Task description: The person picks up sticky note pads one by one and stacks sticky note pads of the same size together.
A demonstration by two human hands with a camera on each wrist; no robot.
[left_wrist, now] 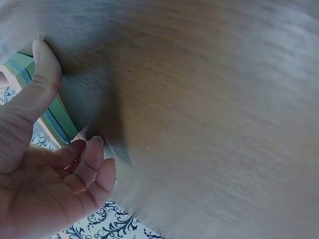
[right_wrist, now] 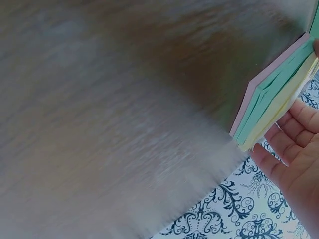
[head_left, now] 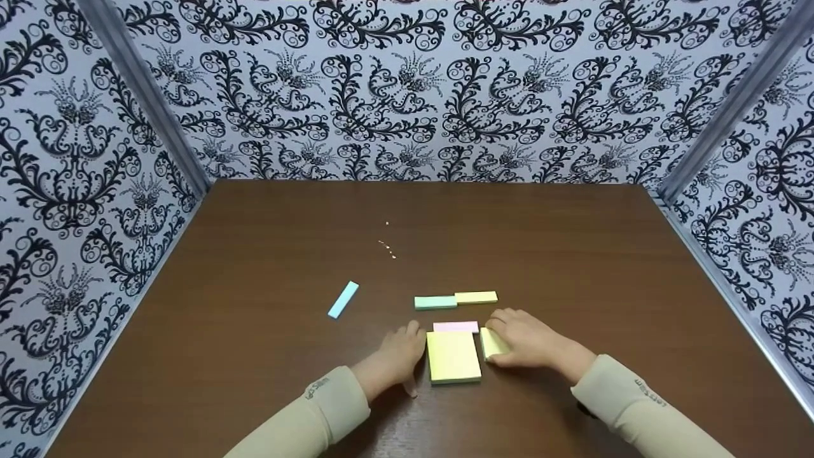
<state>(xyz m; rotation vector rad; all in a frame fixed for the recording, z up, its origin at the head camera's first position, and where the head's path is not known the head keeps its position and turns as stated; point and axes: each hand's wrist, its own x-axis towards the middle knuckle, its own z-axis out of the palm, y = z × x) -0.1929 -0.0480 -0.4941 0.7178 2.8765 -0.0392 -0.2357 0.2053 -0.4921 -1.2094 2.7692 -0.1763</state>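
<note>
Near the front middle of the table lies a square yellow-topped sticky note pad [head_left: 454, 357], with a pink strip pad [head_left: 455, 327] along its far edge. My left hand [head_left: 402, 355] rests on the table just left of the square pad, thumb and fingers apart and loosely bent, nothing between them. To the right, my right hand [head_left: 524, 337] grips a second sticky note pad [head_left: 493, 343] between thumb and fingers, covering part of it. Its layered pink, green and yellow sides show in the right wrist view, where this pad [right_wrist: 276, 92] lies against the fingers.
Behind the pads, a green strip pad [head_left: 435, 303] and a yellow strip pad [head_left: 476, 298] lie end to end. A blue strip pad [head_left: 343, 300] lies at an angle farther left. Pale specks mark the brown table [head_left: 540, 242]; patterned walls [head_left: 407, 95] enclose it.
</note>
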